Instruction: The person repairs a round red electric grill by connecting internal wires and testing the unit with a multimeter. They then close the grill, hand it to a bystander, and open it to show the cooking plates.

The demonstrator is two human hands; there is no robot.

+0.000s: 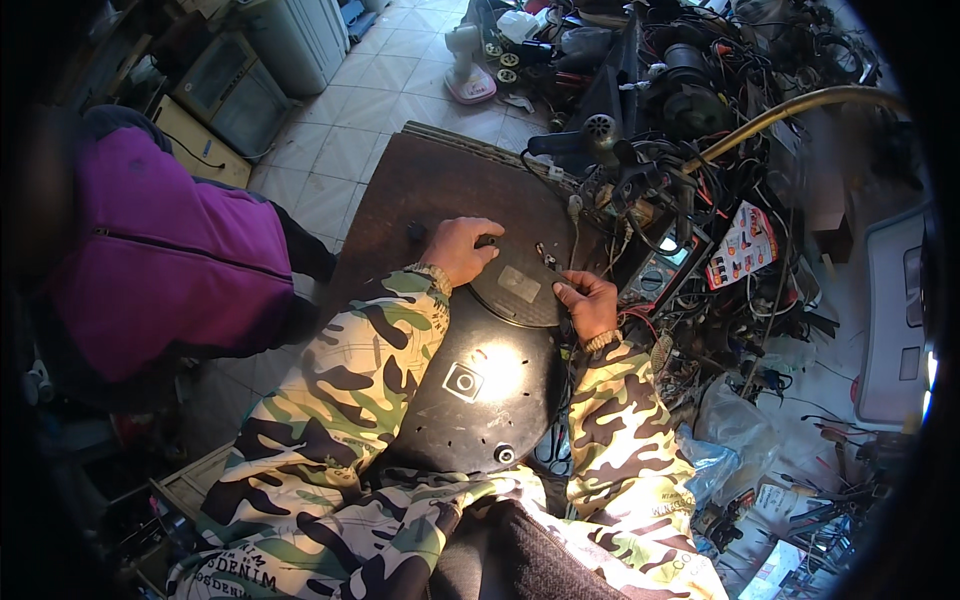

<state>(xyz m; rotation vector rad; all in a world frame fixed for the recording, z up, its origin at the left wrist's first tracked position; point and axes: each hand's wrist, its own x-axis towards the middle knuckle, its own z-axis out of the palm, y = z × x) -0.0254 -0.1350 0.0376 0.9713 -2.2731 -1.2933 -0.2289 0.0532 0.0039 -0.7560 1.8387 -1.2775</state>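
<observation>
Past the big black round shell (pixel 478 412), the right hand (pixel 590 305) pinches a dark round plate (pixel 516 280) near the right edge of the brown table (pixel 390 190), and the left hand (pixel 460 250) pinches a small black bit (pixel 487 241) by the plate's far left rim.

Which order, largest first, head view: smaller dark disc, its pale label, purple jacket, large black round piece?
1. Purple jacket
2. Large black round piece
3. Smaller dark disc
4. Pale label

Apparent size only.

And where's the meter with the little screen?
In the head view, the meter is right of centre, just to the right of the right hand, with the red-and-white card on its other side.
</observation>
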